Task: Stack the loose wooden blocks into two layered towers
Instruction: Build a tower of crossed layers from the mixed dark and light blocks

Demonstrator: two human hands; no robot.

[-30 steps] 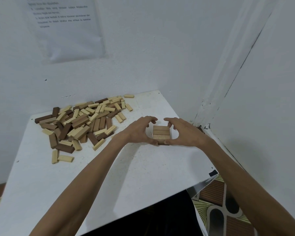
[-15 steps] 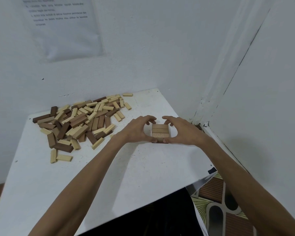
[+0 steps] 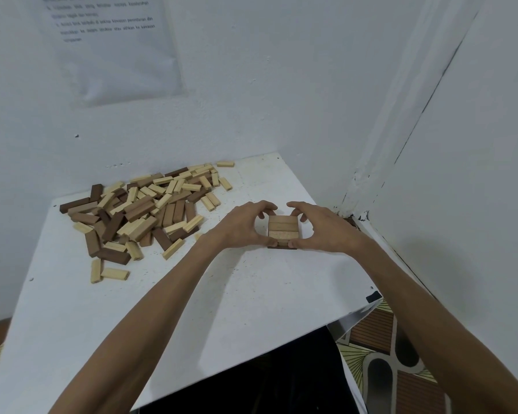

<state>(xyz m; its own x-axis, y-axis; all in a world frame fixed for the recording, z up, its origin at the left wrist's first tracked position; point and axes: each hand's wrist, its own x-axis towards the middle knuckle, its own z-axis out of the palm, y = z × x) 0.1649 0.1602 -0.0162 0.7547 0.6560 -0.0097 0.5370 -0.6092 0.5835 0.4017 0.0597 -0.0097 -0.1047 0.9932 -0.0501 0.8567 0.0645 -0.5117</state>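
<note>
Your left hand (image 3: 240, 225) and right hand (image 3: 323, 228) cup the short stack (image 3: 283, 230) on the worktop (image 3: 192, 294) near its right edge, fingers (image 3: 263, 207) curled round its sides. The loose pile (image 3: 144, 210) lies well left. Risk: an uneven squeeze skews the top layer or shoves the stack edgeward.

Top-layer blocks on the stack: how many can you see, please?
3, side by side atop the stack: far block, middle block, near block. Lower layers are mostly hidden.
</note>
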